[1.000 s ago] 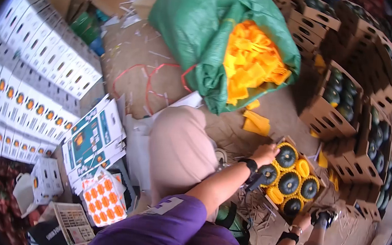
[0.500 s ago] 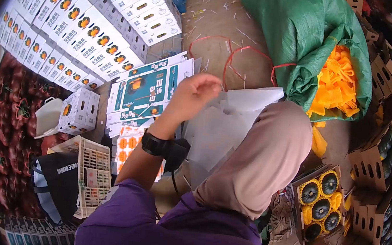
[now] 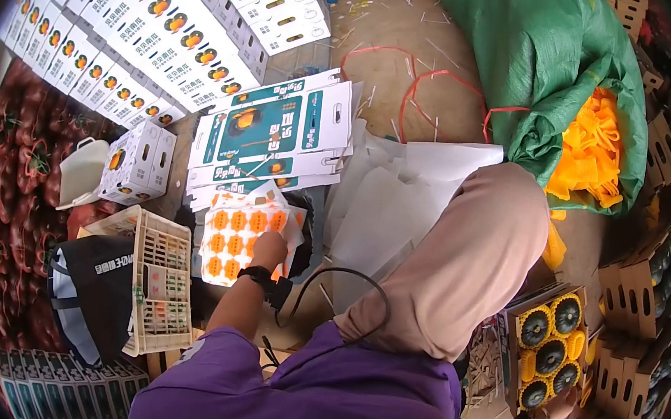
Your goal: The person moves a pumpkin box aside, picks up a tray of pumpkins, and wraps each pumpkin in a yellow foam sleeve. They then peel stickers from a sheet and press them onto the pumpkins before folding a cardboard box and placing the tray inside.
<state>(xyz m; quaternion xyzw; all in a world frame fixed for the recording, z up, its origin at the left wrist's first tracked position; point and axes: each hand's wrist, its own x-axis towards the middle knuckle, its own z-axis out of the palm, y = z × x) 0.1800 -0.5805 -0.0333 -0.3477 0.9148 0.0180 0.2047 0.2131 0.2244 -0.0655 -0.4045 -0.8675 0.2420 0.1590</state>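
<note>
My left hand [image 3: 269, 249] is over a stack of white sheets [image 3: 230, 242] printed with orange round stickers. Its fingers are curled down against the top sheet, and whatever may be between them is hidden. My right hand [image 3: 560, 406], far out to the right, has its fingers around the near right corner of an open cardboard carton [image 3: 514, 346]. Several dark green pumpkins [image 3: 551, 355] sit in that carton, each in a yellow foam net. Beyond the sticker sheets lie flat green-and-white printed carton blanks [image 3: 265, 137].
White printed boxes [image 3: 159, 16] are stacked at the back left, with red mesh sacks [image 3: 2, 196] below them. A plastic crate [image 3: 164, 285] stands left. A green sack [image 3: 518, 56] spills yellow foam nets [image 3: 590, 152]. White paper sheets [image 3: 380, 215] lie by my knee. Pumpkin cartons [image 3: 633, 285] line the right.
My left hand has come down from above the carton blanks onto the sticker sheets. My right hand has shifted slightly up along the carton's near right corner. The view has tilted a little.
</note>
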